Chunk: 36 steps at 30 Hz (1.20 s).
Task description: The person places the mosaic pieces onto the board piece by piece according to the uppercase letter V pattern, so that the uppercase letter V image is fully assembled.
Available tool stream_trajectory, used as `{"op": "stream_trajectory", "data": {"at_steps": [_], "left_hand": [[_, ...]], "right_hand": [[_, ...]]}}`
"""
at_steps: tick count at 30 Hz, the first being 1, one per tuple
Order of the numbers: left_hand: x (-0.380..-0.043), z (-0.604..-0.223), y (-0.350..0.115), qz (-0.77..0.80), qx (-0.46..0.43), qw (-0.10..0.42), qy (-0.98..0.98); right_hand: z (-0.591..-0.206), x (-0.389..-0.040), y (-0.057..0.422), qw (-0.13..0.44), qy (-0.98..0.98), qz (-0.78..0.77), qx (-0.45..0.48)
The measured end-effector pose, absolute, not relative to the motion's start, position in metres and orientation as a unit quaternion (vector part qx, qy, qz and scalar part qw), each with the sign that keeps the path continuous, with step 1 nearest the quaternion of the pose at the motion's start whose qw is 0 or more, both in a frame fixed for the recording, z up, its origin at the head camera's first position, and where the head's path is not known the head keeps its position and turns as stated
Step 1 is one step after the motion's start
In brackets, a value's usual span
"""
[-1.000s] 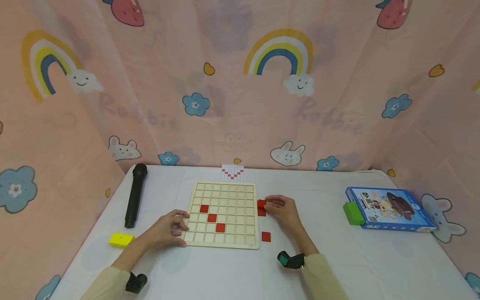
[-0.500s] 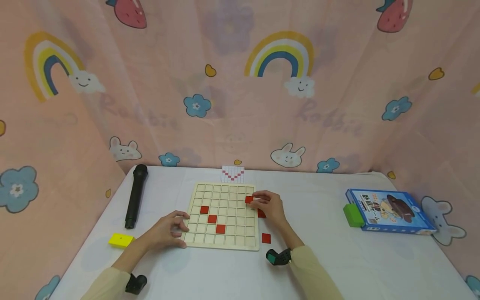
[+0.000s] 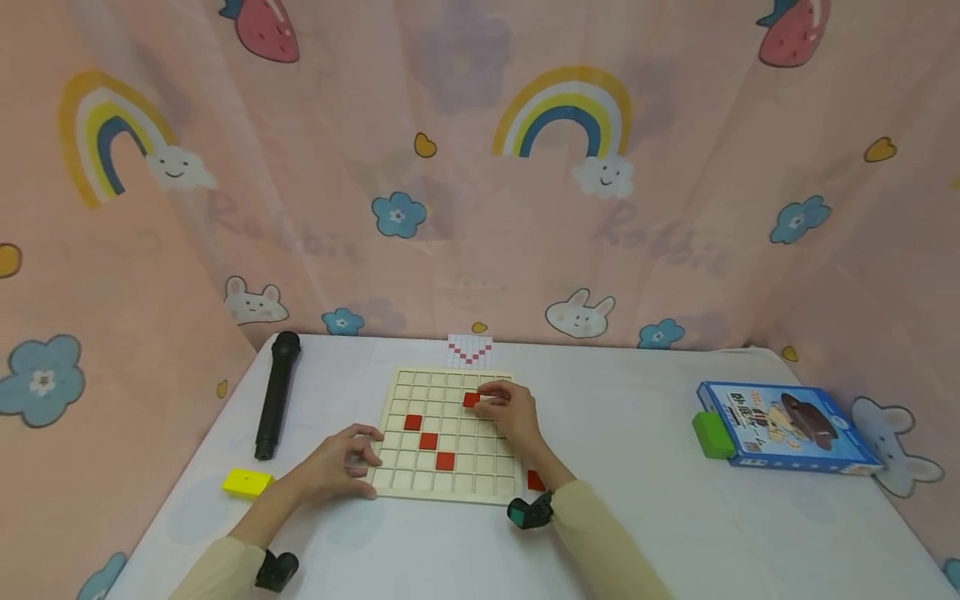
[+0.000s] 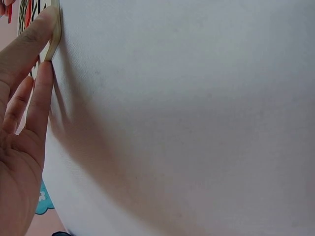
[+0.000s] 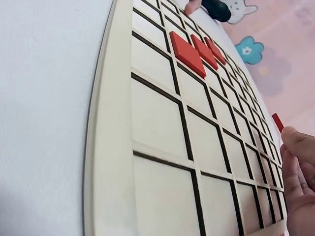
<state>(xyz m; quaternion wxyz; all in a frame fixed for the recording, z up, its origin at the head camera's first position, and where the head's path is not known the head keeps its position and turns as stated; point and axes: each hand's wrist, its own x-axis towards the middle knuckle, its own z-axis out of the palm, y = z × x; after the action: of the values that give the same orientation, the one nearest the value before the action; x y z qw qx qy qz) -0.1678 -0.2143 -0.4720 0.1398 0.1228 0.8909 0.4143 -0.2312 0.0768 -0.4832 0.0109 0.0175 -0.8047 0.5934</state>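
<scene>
My right hand (image 3: 513, 417) pinches a small red square tile (image 3: 471, 400) over the far right part of a pale wooden grid board (image 3: 435, 497). In the right wrist view that tile (image 5: 278, 123) stands tilted on edge between thumb and fingers, apart from the grid. Three red tiles (image 3: 428, 441) lie in a diagonal in the board's cells. My left hand (image 3: 330, 467) rests at the board's left edge, fingers touching its side and thumb at the near corner. The left wrist view has the thumb (image 4: 29, 44) against the board's rim (image 4: 55, 34).
A red tile (image 3: 536, 481) lies right of the board, partly behind my right wrist. A pattern card (image 3: 470, 352) is behind the board. A black microphone (image 3: 277, 396) and yellow block (image 3: 247, 483) lie left. At right are a blue box (image 3: 795, 429) and green block (image 3: 712, 435).
My right hand has taken a red tile from beside the board and carried it left over the grid. The arm now covers another loose tile. My left hand stays at the board's edge.
</scene>
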Motion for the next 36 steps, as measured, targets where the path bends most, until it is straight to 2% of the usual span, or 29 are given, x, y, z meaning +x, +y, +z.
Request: {"op": "stream_trajectory", "data": {"at_steps": [10,23,36], "left_hand": [[-0.168,-0.475,-0.214,0.413,0.116,0.143,0.892],[-0.169,-0.475,-0.216,0.411,0.129,0.144,0.891],[-0.17,-0.473,-0.219,0.414,0.138,0.144,0.888]], "right_hand": [[-0.491,-0.232,0.038,0.007,-0.797,0.599,0.08],[-0.494,-0.24,0.008,0.021,-0.804,0.584,0.11],[-0.492,-0.245,-0.011,0.006,-0.803,0.585,0.115]]}}
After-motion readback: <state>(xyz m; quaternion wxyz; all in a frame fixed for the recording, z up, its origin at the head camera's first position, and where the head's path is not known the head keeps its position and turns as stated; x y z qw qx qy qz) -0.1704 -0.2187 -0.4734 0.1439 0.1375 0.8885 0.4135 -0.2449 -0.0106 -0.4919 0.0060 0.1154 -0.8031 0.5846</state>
